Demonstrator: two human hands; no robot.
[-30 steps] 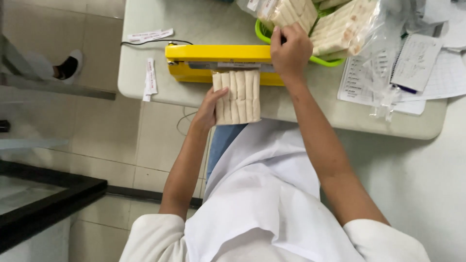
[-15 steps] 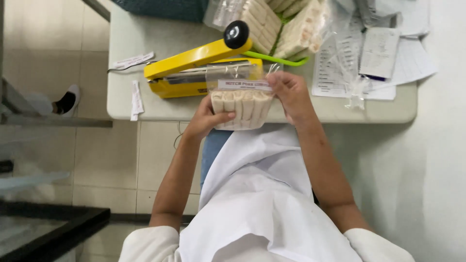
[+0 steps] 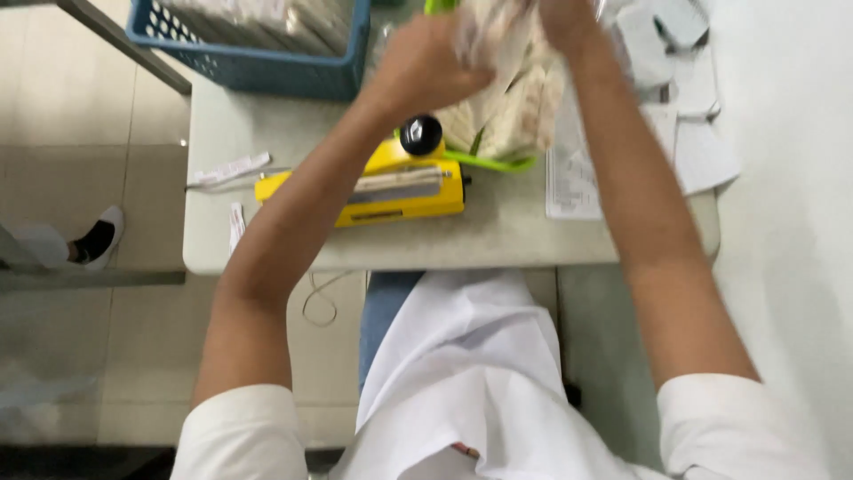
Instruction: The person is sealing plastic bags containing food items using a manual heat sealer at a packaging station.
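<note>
Both hands are raised over the far side of the pale grey worktop (image 3: 498, 240), beyond the yellow box-shaped heat sealer with a black round knob (image 3: 391, 182), which serves as landmark here. The left hand (image 3: 425, 64) is closed, fingers curled, on a clear plastic packet of pale beige sticks (image 3: 511, 80). The right hand (image 3: 569, 18) grips the same packet from its far side at the frame's top edge (motion blur hides the fingers, so how firmly it is closed I cannot tell). The packet sits above a green plastic tray (image 3: 493, 163) just behind and to the right of the sealer, with more beige bundles piled there.

Behind and to the left of the sealer stands a blue slatted plastic crate (image 3: 267, 67). To its right lie white paper sheets (image 3: 577, 178). To its left, small white paper slips (image 3: 227, 171) rest near the worktop edge.

Judgement: the step in hand appears to be handling a packet at the tray pile. The sealer arm is down and its jaw unoccupied; any next move calls for a steady two-handed hold so the sticks stay aligned.
</note>
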